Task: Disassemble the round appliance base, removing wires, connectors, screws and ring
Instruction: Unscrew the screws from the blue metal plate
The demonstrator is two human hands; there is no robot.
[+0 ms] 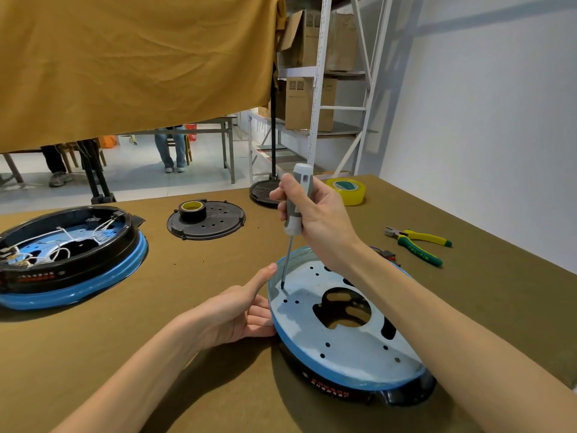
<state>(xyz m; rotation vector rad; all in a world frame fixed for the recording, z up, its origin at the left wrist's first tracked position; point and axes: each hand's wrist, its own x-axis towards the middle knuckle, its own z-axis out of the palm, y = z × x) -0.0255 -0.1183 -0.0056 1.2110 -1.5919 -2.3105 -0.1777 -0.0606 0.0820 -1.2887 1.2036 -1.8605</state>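
Note:
A round blue appliance base point(346, 348) lies in front of me on the brown table, its pale inner plate facing up with several holes and a large cut-out. My right hand point(315, 214) is shut on a grey-and-white screwdriver point(296, 201), held upright, and its tip touches the plate near the left rim. My left hand point(246, 307) grips the base's left rim, thumb on top of the edge. A black ring part shows under the base's near edge.
A second blue base point(71, 276) with white wires and a black ring sits at the left. A black cover plate point(212, 223) carries a black tape roll point(192, 210). Yellow tape point(348, 190), green-yellow pliers point(418, 243) and a small wired connector point(387, 254) lie to the right.

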